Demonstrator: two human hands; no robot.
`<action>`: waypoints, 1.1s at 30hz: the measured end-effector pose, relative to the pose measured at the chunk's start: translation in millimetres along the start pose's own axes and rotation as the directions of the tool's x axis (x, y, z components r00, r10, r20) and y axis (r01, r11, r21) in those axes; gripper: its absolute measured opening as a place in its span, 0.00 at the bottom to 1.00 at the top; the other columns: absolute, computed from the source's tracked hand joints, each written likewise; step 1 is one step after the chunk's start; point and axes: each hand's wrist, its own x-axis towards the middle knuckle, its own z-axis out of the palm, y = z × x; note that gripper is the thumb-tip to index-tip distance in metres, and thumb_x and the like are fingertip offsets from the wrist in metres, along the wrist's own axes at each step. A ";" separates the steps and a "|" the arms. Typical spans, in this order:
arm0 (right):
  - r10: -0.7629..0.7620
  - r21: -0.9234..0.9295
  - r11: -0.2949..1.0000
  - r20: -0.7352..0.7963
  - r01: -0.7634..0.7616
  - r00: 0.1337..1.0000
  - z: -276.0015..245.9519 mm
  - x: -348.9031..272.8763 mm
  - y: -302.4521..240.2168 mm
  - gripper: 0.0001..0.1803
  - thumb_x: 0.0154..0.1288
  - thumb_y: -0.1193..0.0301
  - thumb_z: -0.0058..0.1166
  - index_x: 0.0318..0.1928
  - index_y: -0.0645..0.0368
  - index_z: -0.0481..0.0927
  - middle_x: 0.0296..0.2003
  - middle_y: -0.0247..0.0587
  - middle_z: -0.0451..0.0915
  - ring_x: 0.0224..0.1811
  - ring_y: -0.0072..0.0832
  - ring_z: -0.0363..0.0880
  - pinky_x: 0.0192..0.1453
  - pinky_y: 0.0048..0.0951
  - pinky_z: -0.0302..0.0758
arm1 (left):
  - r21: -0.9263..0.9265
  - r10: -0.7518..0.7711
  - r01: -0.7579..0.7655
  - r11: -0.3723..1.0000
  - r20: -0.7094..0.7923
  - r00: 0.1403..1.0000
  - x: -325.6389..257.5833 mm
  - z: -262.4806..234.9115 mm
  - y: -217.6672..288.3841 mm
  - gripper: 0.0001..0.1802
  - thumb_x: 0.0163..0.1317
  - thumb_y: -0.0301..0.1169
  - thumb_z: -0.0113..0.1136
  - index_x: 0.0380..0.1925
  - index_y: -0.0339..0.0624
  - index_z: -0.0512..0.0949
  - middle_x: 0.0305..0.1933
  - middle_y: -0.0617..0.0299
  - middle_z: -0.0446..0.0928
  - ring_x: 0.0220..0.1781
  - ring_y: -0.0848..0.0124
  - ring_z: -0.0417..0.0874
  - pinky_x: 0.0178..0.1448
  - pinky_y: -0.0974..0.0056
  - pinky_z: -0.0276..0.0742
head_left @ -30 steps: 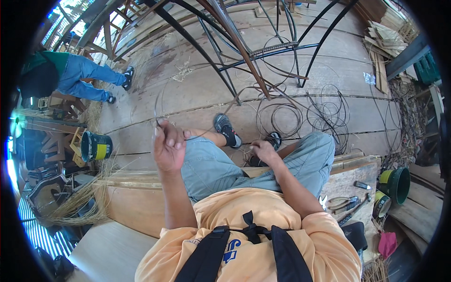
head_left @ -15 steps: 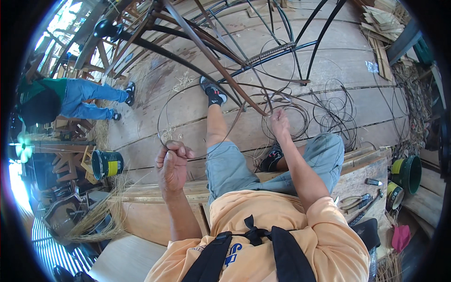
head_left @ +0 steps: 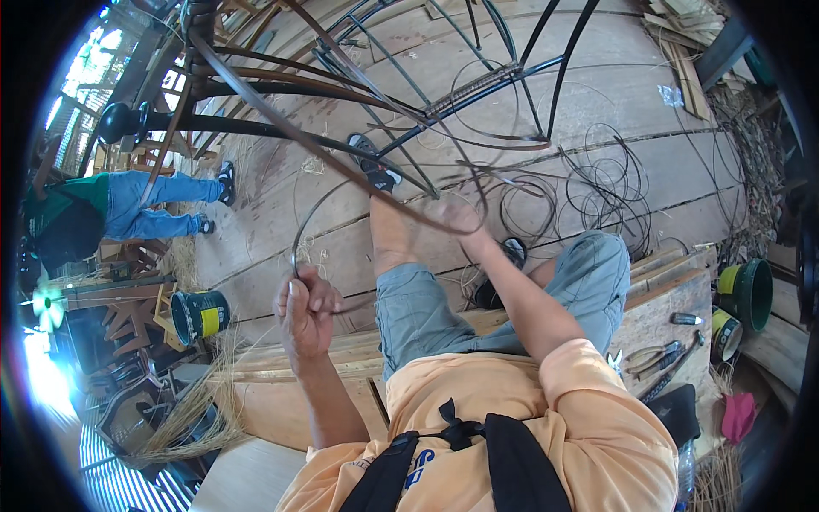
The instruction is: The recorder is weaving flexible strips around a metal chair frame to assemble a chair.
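My left hand (head_left: pixel 307 317) is raised before my left knee, its thumb and fingers pinched on a thin brown cane strip (head_left: pixel 297 243). The strip bows up from this hand in a wide arc toward the furniture frame. My right hand (head_left: pixel 458 218) is beyond my knees, beside the low end of a brown bent rod. Motion blur smears its fingers, so I cannot make out its grip. The furniture frame (head_left: pixel 299 136), of brown and black bent rods, slants across the upper part of the view.
Coiled strips (head_left: pixel 604 183) lie on the wooden floor right of the frame. Pliers (head_left: pixel 655 357) and other hand tools rest on the bench at my right. Buckets (head_left: pixel 200 316) stand on both sides. At the left is a person in blue jeans (head_left: pixel 162 205).
My right hand has moved left, along with the low end of the brown rod. The furniture frame has shifted left in view. My left hand stays pinched, slightly lower.
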 end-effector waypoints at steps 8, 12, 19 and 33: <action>0.169 -0.438 0.864 0.718 0.250 0.676 -24.7 -132.8 -28.1 0.14 0.59 0.63 0.43 0.41 0.54 0.78 0.38 0.48 0.79 0.41 0.44 0.77 0.44 0.41 0.72 | 0.316 0.103 -0.097 0.944 -0.001 0.995 36.2 6.1 -10.1 0.16 0.66 0.36 0.47 0.47 0.37 0.70 0.25 0.69 0.63 0.23 0.79 0.59 0.33 0.73 0.59; 0.264 -0.513 0.846 0.637 0.144 0.724 -80.1 -148.7 -42.8 0.14 0.59 0.65 0.46 0.42 0.56 0.78 0.38 0.50 0.78 0.43 0.42 0.77 0.46 0.37 0.73 | 0.324 0.063 -0.079 0.943 0.061 0.996 50.0 15.9 -14.3 0.18 0.66 0.35 0.46 0.50 0.35 0.69 0.24 0.70 0.61 0.24 0.80 0.58 0.31 0.75 0.58; -0.021 -0.383 0.909 0.349 0.163 0.937 -201.0 -193.2 -123.5 0.11 0.60 0.66 0.47 0.39 0.57 0.76 0.26 0.43 0.77 0.27 0.35 0.75 0.35 0.32 0.71 | 0.479 0.129 -0.185 0.858 0.149 0.980 80.8 52.3 -1.7 0.18 0.65 0.32 0.46 0.50 0.34 0.70 0.26 0.69 0.65 0.26 0.82 0.62 0.31 0.76 0.60; 0.387 0.474 0.785 -0.878 0.400 0.281 -509.6 -358.4 -65.1 0.12 0.66 0.59 0.45 0.32 0.54 0.71 0.14 0.22 0.57 0.13 0.15 0.50 0.17 0.20 0.48 | 0.556 0.264 -0.344 0.756 0.222 0.939 110.4 64.8 34.4 0.16 0.64 0.37 0.49 0.44 0.39 0.76 0.27 0.71 0.69 0.26 0.84 0.62 0.30 0.80 0.60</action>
